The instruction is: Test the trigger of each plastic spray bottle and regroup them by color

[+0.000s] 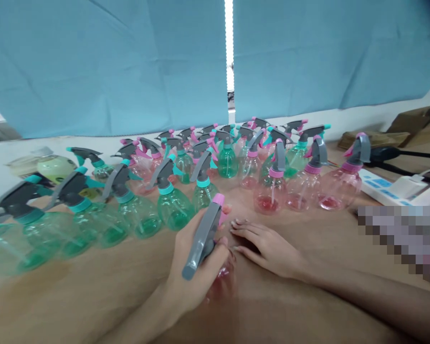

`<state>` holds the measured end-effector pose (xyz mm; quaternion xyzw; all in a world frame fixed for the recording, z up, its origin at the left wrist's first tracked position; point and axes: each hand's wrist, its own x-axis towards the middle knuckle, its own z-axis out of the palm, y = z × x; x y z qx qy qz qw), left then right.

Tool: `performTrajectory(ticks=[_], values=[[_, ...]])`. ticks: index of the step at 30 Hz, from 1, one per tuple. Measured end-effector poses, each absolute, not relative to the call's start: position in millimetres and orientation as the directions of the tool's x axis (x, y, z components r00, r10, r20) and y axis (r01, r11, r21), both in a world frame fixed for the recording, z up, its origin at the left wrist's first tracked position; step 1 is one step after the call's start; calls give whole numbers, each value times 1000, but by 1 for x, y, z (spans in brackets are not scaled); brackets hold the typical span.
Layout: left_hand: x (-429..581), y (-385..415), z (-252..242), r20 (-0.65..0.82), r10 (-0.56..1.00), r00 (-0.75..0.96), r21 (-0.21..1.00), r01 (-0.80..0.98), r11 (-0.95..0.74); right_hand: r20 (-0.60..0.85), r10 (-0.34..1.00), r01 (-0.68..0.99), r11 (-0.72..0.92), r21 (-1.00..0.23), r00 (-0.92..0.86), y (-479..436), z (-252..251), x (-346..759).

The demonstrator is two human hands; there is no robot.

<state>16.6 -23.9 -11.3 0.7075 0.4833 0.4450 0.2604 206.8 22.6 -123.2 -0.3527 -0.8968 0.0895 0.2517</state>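
Observation:
My left hand (189, 267) is wrapped round the neck of a pink spray bottle (220, 282) with a grey trigger head and a pink nozzle. The bottle stands near the front of the wooden table, its lower part blurred. Just to its right, my right hand (267, 246) lies flat on the tabletop with its fingers stretched out, holding nothing. Beyond my left hand is a green spray bottle (204, 191) with a turquoise collar. A pink spray bottle (271, 196) with some red liquid stands beyond my right hand.
Green spray bottles (143, 222) line the left side, and several more bottles fill the back. Pink bottles (340, 186) stand at the right. A white power strip (383, 188) with plugs lies beyond them, near brown cardboard (408, 126). A blue curtain (93, 67) hangs behind.

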Motion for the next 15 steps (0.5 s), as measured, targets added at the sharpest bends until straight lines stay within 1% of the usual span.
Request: performTrajectory(ticks=[3,5,10,15], values=[[17,-23,-13,383,910,162,817,401,-415,385,676,584,737,-339,-629,23,-123,207],[17,-24,-14,380,911,162,819,399,-412,384,675,583,737,-340,-630,23,-123,207],[16,-25,-10,376,911,172,804,428,-413,395,672,578,740,-343,-626,23,-123,207],[16,-26,-10,425,888,176,750,481,-455,402,672,580,740,-341,-621,23,-122,207]])
